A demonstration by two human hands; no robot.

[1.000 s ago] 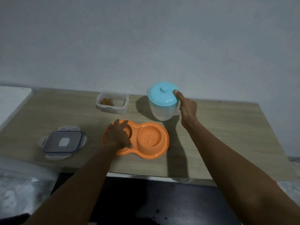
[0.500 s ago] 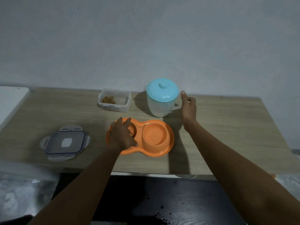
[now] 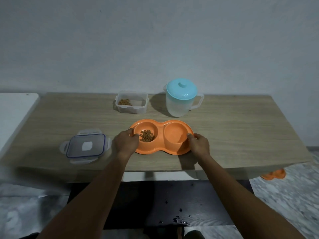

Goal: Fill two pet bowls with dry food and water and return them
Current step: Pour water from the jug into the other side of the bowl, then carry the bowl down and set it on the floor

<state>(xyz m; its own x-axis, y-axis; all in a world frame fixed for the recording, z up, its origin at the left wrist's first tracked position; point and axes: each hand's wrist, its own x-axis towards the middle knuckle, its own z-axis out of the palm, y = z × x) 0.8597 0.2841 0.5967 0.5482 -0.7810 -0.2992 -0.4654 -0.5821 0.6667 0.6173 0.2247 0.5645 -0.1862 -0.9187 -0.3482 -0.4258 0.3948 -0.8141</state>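
Note:
An orange double pet bowl (image 3: 160,149) rests on the wooden table (image 3: 241,131). Its left cup holds brown dry food (image 3: 147,135); its right cup looks wet or holds clear water. My left hand (image 3: 125,144) grips the bowl's left end, thumb over the rim. My right hand (image 3: 199,145) grips the right end. A translucent water jug (image 3: 180,100) with a light blue lid stands behind the bowl, handle to the right. A second orange bowl (image 3: 274,175) peeks out on the floor beyond the table's right front corner.
A clear food container (image 3: 131,104) with a little kibble sits at the back, left of the jug. Its blue-edged lid (image 3: 85,146) lies flat near the front left. A white surface (image 3: 15,111) adjoins the table's left side. Dark specks dot the floor below.
My right hand left the jug handle and came down to the bowl's right end. My left hand slid from over the food cup to the bowl's left rim. The view widened and stepped back.

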